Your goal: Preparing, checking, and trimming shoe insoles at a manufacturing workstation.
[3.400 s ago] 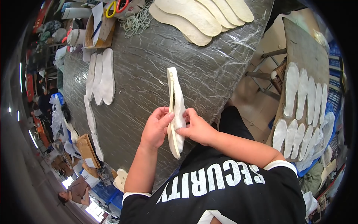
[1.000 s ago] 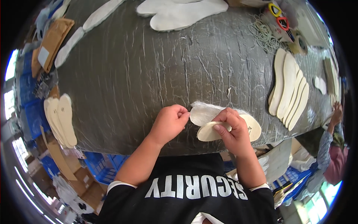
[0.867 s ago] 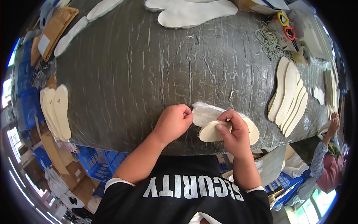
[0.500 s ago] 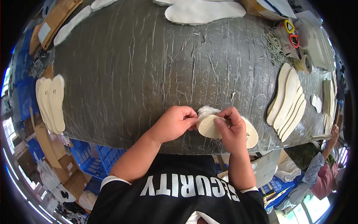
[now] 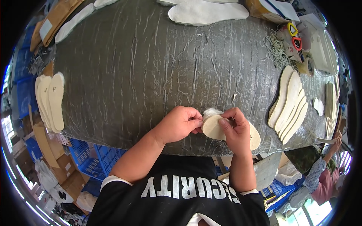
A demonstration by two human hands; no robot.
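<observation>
At the near edge of the dark film-covered table (image 5: 151, 75), head view: got cream insole (image 5: 213, 128) held up between both hands, with white fleecy piece (image 5: 212, 112) poking out behind its far edge. Right hand (image 5: 238, 132) clamped on the insole, thumb on the near face. Left hand (image 5: 180, 126) with thumb and fingertips drawn together at the insole's left tip, seemingly clamped on the edge; can't tell which layer. Second cream end (image 5: 255, 138) visible to the right of the right hand; can't tell if same piece bent or another one underneath.

Progress, judging from layout: partway. Reading left stack (image 5: 54, 103) as done: cream faces up, dark marks on top, a little fluff at the rim of the outermost one. Held piece in work, cream and fleece together but not flush, by the look of it. Left to do, probably: fan of plain cream insoles (image 5: 290, 107) on the right, no fluff visible; white insole shapes (image 5: 207, 13) lying separately along the far side, plus white strips (image 5: 75, 23) toward the far left. Can't call a firm count, given overlaps. Parked far right: tangle of pale bands (image 5: 276, 49).
</observation>
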